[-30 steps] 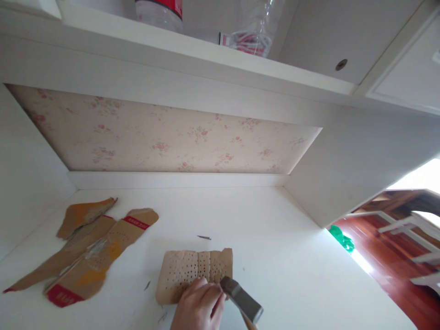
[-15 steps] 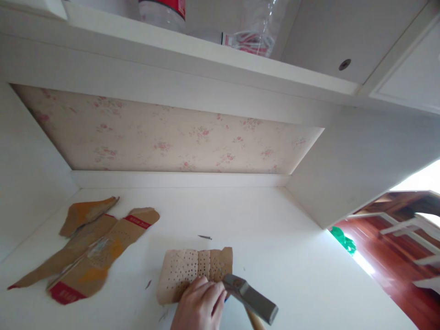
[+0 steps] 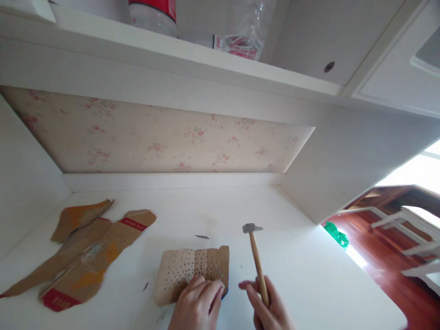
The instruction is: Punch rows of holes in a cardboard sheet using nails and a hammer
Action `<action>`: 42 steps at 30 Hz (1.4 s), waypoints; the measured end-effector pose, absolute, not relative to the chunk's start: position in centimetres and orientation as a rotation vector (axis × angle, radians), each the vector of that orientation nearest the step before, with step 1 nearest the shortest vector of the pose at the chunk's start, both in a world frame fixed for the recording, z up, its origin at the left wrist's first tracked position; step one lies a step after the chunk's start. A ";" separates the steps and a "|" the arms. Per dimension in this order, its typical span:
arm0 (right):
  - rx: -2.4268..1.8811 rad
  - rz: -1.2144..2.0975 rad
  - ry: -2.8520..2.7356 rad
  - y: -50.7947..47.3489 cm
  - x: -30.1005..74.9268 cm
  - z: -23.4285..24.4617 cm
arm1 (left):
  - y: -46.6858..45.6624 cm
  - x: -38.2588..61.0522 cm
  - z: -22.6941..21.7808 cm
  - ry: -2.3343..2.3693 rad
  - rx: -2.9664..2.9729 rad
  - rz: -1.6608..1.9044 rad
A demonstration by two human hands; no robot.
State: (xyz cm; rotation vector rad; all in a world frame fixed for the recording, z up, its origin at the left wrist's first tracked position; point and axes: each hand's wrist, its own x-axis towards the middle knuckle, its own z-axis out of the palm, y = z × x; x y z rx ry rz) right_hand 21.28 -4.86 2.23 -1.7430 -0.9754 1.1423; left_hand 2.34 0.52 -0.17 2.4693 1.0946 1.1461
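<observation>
My right hand [image 3: 273,307] is closed round the wooden handle of a hammer [image 3: 255,254], its grey metal head up and clear of the cardboard. At the front middle lies a small brown cardboard piece [image 3: 177,267] punched with rows of holes. On its front right part rests my left hand [image 3: 196,302], fingers pinched together; what they hold, if anything, is hidden. A bit of blue shows at the cardboard's right edge, beside my left fingertips. Just behind the cardboard lies a thin dark nail-like sliver [image 3: 202,237].
Torn cardboard strips [image 3: 98,256] lie at the left of the white tabletop [image 3: 295,247]. A small dark scrap [image 3: 145,286] sits nearer the front. Overhead, a white shelf [image 3: 192,52] bears plastic bottles [image 3: 153,19]. A side panel [image 3: 319,169] rises at the right.
The hammer has lifted away from my left fingertips and swung up to the right, bringing my right hand into view. My left hand stays on the cardboard. The view has shifted slightly.
</observation>
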 end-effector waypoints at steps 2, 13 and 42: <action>-1.698 1.115 -0.945 -2.8 20.8 1.7 | 0.6 2.3 0.1 1.102 2.472 1.136; -1.619 1.088 -1.199 1.1 19.6 1.7 | 0.7 2.4 -0.2 1.089 2.483 1.179; -1.431 1.178 -0.764 -2.6 18.7 2.3 | -1.0 2.1 1.2 0.976 2.447 1.312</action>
